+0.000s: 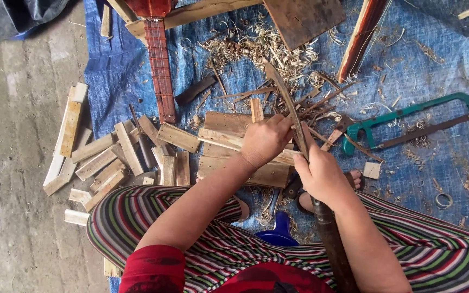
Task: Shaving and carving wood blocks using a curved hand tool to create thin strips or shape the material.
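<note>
My right hand [321,176] grips a long dark knife [283,92] by its round dark handle [332,244]; the curved blade points away from me over the wood. My left hand [264,140] is closed around a thin wooden strip held against the blade. Both hands hover over a stack of pale wooden boards [226,130] lying on a blue tarp [441,65]. My legs, in striped trousers, are crossed below the hands.
A green hacksaw [408,119] lies to the right. Wood shavings [256,46] pile up behind the boards. Several short wood offcuts [109,157] spread left onto the concrete floor. A red instrument neck [160,65] and a dark board [302,19] lie at the back.
</note>
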